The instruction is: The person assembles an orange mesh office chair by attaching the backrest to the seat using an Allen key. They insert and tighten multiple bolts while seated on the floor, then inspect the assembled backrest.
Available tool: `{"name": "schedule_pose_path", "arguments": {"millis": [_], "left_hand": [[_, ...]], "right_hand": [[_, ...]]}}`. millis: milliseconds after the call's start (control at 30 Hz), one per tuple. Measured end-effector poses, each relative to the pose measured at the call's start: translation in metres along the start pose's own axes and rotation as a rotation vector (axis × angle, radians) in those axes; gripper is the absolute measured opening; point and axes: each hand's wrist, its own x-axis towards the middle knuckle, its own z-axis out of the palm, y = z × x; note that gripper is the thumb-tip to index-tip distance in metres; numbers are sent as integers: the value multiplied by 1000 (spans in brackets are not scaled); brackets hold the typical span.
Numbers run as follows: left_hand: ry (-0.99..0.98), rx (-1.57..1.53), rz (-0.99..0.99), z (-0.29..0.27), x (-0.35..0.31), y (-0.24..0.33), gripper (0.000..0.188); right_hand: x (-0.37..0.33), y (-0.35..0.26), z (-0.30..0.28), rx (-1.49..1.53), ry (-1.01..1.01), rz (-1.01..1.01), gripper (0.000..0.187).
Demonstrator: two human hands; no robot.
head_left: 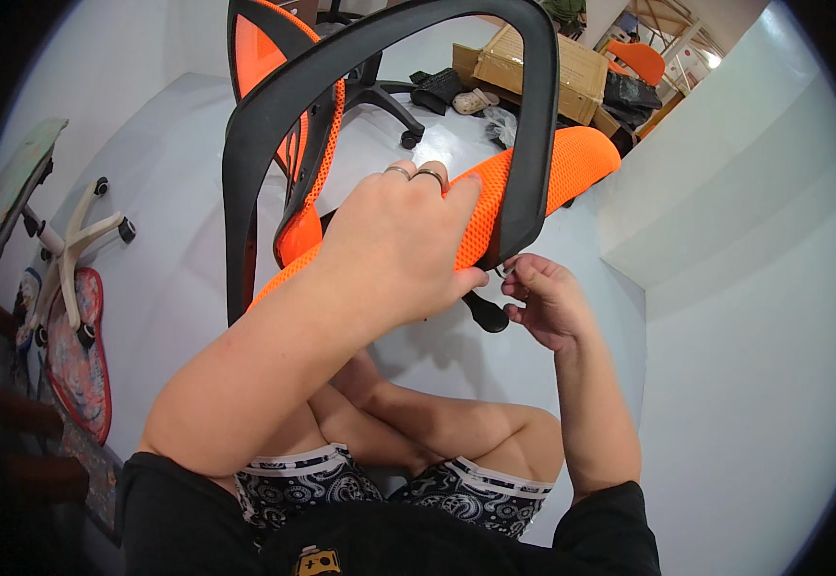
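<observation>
An office chair with an orange mesh seat (579,163) and black frame stands tilted in front of me. My left hand (399,240), with two rings, grips the seat, its thumb on the near edge and its fingertips hidden behind. Black loop armrests rise on both sides of that hand; the right armrest (537,125) meets the seat's side near my right hand (545,300). Closed in a pinch, my right fingers hold a small thin metal piece (508,272) at the armrest's lower end. A black lever paddle (486,313) sticks out below. The orange mesh backrest (312,182) stands at the left.
A white five-star chair base (77,240) stands at left, beside a red patterned mat (80,360). An opened cardboard box (543,72), a clog (476,102) and a black wheeled base (380,96) are at the back. A white wall (744,259) runs along the right.
</observation>
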Motion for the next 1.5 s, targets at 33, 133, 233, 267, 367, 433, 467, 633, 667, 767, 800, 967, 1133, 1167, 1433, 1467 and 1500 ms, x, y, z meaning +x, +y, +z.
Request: {"name": "schedule_pose_path", "arguments": {"millis": [33,133,233,267,367,433,467,633,667,767,800,967,1133,1167,1433,1467,1500], "left_hand": [[8,0,3,-1,0,0,66],[5,3,-10,0,0,-1,67],[0,-22,-16,1,-1,0,68],[8,-15,-17,2,-1,-1,68],[14,1,-9,1,-1,-3,69],[-8,-1,-8,0,0,-2,68],[-15,-5,-3,0,0,-3,68],[-7,-12,21,0,1,-5,67],[-6,-15,23,0,1,-5,67],[-11,-17,26,1,2,-3,67],[-14,-12,23,1,1,-3,67],[4,-28,13,1,-1,-5,66],[17,-25,30,5,-1,-2,65],[12,-24,20,5,-1,-2,65],[6,-39,9,2,-1,-2,65],[6,-38,9,2,0,-3,64],[4,-41,9,3,1,-3,64]], "right_hand": [[-1,-2,-1,18,4,-16,19],[-9,-7,10,-227,206,-180,16],[-25,-14,20,-485,290,-531,11],[-29,-15,25,-601,313,-644,10],[-39,-11,48,-861,329,-1015,6],[-38,-2,56,-846,333,-1012,5],[-36,2,58,-838,334,-1011,4],[-17,30,62,-720,448,-815,35],[-12,30,59,-840,489,-836,36],[2,26,34,-1120,525,-852,31],[3,22,27,-1119,455,-764,29],[-12,-3,32,-1073,255,-486,21],[-12,-2,8,-726,116,-307,22],[-10,-5,8,-584,105,-139,23],[-13,-17,2,-215,171,-187,19],[-19,-18,10,-335,267,-282,19],[-24,-16,18,-353,322,-454,15]]}}
